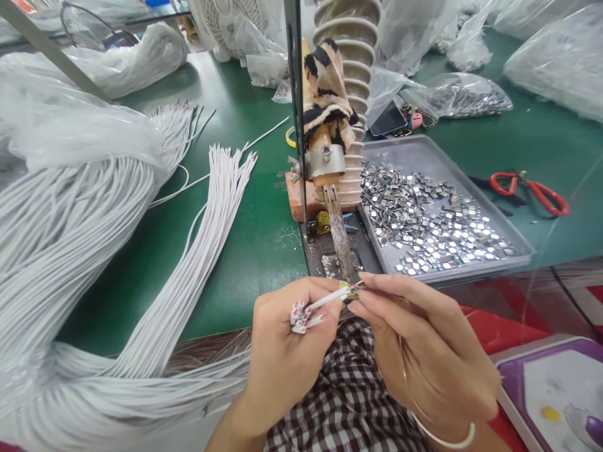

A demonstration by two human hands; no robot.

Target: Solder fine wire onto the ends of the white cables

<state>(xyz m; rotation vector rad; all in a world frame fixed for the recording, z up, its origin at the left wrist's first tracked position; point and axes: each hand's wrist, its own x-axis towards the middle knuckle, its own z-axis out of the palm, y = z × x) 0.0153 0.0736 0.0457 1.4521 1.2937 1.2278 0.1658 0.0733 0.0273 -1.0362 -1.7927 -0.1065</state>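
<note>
My left hand [287, 355] is closed around several white cables [328, 297], whose cut ends with red and bare tips stick out of the fist. One cable points to the right, toward my other hand. With thumb and fingertips together, my right hand [424, 339] pinches at the tip of that cable. A small shiny piece shows between the fingertips, too small to make out fully. Just above both hands, the soldering iron [338, 232] hangs with its worn tip pointing down, close to the cable end. Its handle is wrapped in a spotted cloth [325, 94].
A clear tray [478, 196] of small metal connector shells [414, 213] stands right of the iron. Red-handled pliers [549, 198] lie beyond it. Bundles of white cable [211, 220] spread across the left. A ribbed hose [358, 81] rises behind the iron, near a brick [296, 198].
</note>
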